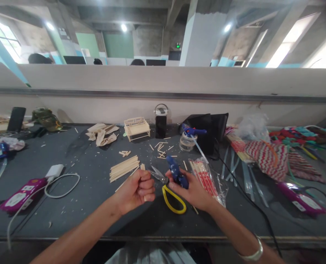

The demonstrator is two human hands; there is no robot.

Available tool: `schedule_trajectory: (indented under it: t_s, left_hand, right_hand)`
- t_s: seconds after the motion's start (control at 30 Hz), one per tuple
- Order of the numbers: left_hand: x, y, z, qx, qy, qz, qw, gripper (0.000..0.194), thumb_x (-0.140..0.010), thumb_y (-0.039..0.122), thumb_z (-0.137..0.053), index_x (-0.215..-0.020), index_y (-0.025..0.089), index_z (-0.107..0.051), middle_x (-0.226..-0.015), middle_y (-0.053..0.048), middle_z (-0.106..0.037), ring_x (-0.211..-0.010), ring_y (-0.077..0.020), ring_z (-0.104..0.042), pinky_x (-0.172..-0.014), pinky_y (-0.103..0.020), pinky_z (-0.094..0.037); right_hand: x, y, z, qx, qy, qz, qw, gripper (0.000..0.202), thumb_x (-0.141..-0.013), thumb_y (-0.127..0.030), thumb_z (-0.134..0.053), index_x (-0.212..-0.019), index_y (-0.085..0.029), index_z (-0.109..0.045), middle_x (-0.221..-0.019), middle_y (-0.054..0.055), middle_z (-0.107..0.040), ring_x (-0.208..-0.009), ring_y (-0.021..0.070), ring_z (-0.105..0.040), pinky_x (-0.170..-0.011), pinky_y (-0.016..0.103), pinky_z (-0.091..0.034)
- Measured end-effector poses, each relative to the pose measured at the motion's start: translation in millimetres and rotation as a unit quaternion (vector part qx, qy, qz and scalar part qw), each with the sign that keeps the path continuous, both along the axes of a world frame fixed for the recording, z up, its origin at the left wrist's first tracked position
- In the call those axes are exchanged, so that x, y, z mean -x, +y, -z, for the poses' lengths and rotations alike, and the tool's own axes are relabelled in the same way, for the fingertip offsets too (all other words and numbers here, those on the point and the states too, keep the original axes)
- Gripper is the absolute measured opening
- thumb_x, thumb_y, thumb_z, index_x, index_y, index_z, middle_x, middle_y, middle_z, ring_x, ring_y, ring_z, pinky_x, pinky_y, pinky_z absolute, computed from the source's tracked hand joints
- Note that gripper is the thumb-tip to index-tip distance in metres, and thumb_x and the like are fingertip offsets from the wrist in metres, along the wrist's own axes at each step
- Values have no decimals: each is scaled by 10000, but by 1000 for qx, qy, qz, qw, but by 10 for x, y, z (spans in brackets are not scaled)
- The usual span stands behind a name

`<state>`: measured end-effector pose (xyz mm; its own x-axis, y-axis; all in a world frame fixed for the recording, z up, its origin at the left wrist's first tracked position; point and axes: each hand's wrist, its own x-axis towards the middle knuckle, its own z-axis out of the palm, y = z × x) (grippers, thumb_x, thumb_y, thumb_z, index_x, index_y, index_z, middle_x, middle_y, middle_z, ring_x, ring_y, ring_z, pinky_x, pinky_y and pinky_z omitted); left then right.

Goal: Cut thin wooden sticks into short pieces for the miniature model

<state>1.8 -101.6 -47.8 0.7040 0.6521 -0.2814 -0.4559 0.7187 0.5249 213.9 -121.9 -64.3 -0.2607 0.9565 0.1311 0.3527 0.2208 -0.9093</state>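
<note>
Two bare hands over the front half of a dark grey desk, around the middle of its front edge. Left hand (pixel 137 189) curled into a fist, fingers folded in; can't tell about any contents. Right hand (pixel 192 190) with fingers half-closed around a chunky dark blue handle-like piece (pixel 175 171), too blurry to name properly. Right by the thumb, steel scissors with a yellow loop handle (pixel 176 210), blades slightly apart and pointing towards the back left corner.

Just left of the fist, a neat stack of flat pale wooden sticks (pixel 124 168). Along the back edge, left to right: crumpled brown paper (pixel 102 134), a tiny pale wooden bench (pixel 137 129), a black phone (pixel 160 127) upright, then a clear jar (pixel 187 142) with a blue glue gun (pixel 193 131) on top. Towards the right edge, clear plastic packaging with red-and-white wrapped sticks (pixel 207 179), clear glue sticks (pixel 247 179) and a purple power strip (pixel 301 198).
</note>
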Motion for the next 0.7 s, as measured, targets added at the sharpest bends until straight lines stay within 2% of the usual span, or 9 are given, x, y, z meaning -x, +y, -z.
schedule_trajectory:
  t_s: [0.07, 0.13, 0.23, 0.3, 0.37, 0.5, 0.6, 0.7]
  left_hand:
    - [-46, 45, -33, 22, -15, -45, 999, 306, -846, 166, -415, -584, 195, -260, -512, 94, -156, -406, -50, -170, -464, -199, -411]
    - [-81, 78, -68, 40, -22, -81, 996, 301, -851, 141, -392, -578, 190, -274, -527, 94, -147, -399, -42, -185, -574, -247, -509]
    - [-105, 119, -109, 57, -32, -122, 990, 332, -861, 123, -377, -562, 189, -251, -544, 94, -123, -394, -34, -194, -729, -312, -551]
    - [-110, 145, -124, 61, -36, -134, 988, 340, -863, 118, -373, -559, 191, -241, -549, 93, -118, -395, -34, -196, -732, -308, -551]
    - [-114, 163, -130, 57, -38, -132, 989, 340, -866, 132, -379, -560, 191, -241, -546, 93, -124, -398, -36, -191, -649, -259, -537]
    - [-121, 109, -144, 0, 9, -75, 997, 332, -847, 165, -417, -569, 197, -238, -512, 95, -136, -403, -46, -155, -427, -175, -361]
    - [-105, -26, -175, -98, 81, 5, 992, 326, -847, 195, -418, -573, 200, -240, -495, 93, -178, -416, -50, -162, -427, -190, -315]
    - [-60, -171, -205, -183, 135, 88, 970, 330, -854, 228, -435, -574, 200, -261, -496, 92, -220, -421, -49, -200, -460, -213, -344]
  right_hand:
    - [33, -62, -57, 77, 77, 8, 994, 279, -785, -363, -634, -997, -184, -603, -826, 18, -622, -743, 164, -585, -727, 310, -476]
    - [60, -113, -104, 128, 137, 10, 982, 301, -758, -374, -666, -986, -186, -614, -798, 5, -622, -730, 158, -581, -715, 303, -467]
    - [81, -153, -129, 173, 187, 25, 967, 315, -735, -381, -692, -971, -183, -624, -734, -7, -622, -711, 155, -584, -703, 297, -455]
    - [86, -156, -117, 181, 202, 37, 962, 320, -717, -372, -708, -959, -180, -627, -728, -10, -623, -709, 153, -585, -703, 294, -450]
    - [86, -145, -95, 178, 215, 38, 960, 317, -704, -355, -717, -950, -177, -624, -744, -11, -621, -715, 151, -584, -714, 293, -450]
    - [71, -105, -51, 148, 174, 41, 973, 295, -711, -339, -694, -943, -175, -616, -770, -5, -609, -721, 155, -577, -716, 303, -460]
    - [31, -81, -42, 79, 80, 32, 993, 259, -756, -326, -638, -962, -175, -597, -816, 14, -613, -751, 165, -579, -735, 314, -473]
    - [-25, -79, -63, -23, -37, -27, 999, 221, -805, -268, -565, -1005, -172, -570, -854, 33, -614, -780, 173, -580, -757, 322, -474]
